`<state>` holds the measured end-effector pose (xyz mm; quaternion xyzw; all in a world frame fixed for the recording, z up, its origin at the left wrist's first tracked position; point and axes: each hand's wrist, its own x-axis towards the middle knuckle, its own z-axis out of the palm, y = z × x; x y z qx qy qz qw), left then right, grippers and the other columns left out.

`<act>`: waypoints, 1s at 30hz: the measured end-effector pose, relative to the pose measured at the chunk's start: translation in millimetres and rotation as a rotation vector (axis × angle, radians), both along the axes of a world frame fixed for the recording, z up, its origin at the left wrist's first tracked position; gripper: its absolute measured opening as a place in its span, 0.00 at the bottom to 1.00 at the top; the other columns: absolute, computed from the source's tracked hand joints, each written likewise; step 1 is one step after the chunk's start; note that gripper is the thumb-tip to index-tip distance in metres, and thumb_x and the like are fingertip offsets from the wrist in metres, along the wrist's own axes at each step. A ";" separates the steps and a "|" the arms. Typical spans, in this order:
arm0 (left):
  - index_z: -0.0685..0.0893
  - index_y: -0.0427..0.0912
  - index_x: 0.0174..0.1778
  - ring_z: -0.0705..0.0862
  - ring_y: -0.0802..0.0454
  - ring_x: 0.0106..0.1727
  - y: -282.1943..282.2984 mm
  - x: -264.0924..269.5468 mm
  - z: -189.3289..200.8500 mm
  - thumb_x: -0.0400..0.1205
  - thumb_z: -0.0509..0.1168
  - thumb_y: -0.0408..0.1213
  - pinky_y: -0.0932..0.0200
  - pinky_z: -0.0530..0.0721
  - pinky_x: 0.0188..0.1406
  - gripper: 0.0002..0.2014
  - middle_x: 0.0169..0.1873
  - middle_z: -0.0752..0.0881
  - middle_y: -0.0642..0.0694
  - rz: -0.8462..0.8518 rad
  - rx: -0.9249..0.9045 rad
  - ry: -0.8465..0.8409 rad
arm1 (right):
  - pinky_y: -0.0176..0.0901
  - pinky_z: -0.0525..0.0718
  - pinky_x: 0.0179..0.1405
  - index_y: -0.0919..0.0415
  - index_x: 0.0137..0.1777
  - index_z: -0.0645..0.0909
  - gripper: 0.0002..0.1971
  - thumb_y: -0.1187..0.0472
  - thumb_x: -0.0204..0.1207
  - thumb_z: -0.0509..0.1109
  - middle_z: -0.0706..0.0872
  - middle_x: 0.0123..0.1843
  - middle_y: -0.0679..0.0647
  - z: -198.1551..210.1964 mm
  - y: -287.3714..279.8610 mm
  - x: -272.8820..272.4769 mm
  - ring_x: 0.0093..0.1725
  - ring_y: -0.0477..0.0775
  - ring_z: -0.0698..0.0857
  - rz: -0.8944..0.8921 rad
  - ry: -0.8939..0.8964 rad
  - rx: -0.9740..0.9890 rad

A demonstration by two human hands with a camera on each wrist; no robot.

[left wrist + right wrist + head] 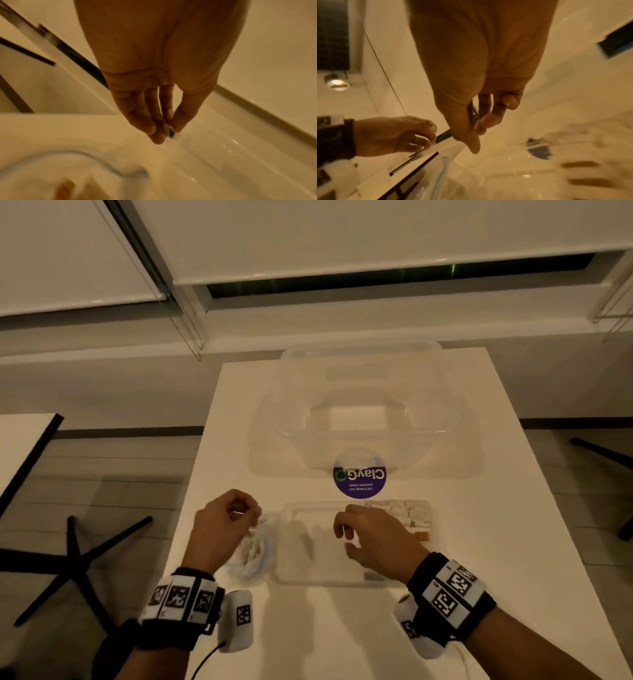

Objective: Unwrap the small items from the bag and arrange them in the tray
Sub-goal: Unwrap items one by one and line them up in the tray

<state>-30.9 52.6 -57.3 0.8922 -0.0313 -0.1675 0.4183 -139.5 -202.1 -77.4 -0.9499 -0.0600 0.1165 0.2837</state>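
**Both hands pinching over the tray**

My left hand [224, 517] pinches a clear wrapper above the crumpled clear plastic bag [254, 556]. My right hand [371, 537] pinches a small white item [352, 541] over the shallow clear plastic tray [291, 577], whose far right corner holds more white pieces [409, 510].

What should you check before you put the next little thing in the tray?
1. Right hand is holding a small white item: ok.
2. That item fully unwrapped: cannot tell, too blurred.
3. Right hand is over the tray: ok.
4. Free space in the tray beside the arranged items in its far right corner: ok.
5. Left hand is pinching a scrap over the bag: ok.
6. Bag still has items inside: cannot tell.
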 end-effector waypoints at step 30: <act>0.87 0.56 0.58 0.86 0.49 0.56 30.7 -4.3 -87.7 0.86 0.58 0.54 0.54 0.86 0.54 0.15 0.57 0.86 0.52 -0.405 0.513 -0.138 | 0.49 0.78 0.64 0.48 0.70 0.79 0.19 0.57 0.79 0.68 0.80 0.67 0.51 -26.9 127.6 65.8 0.64 0.57 0.82 0.059 0.163 -0.206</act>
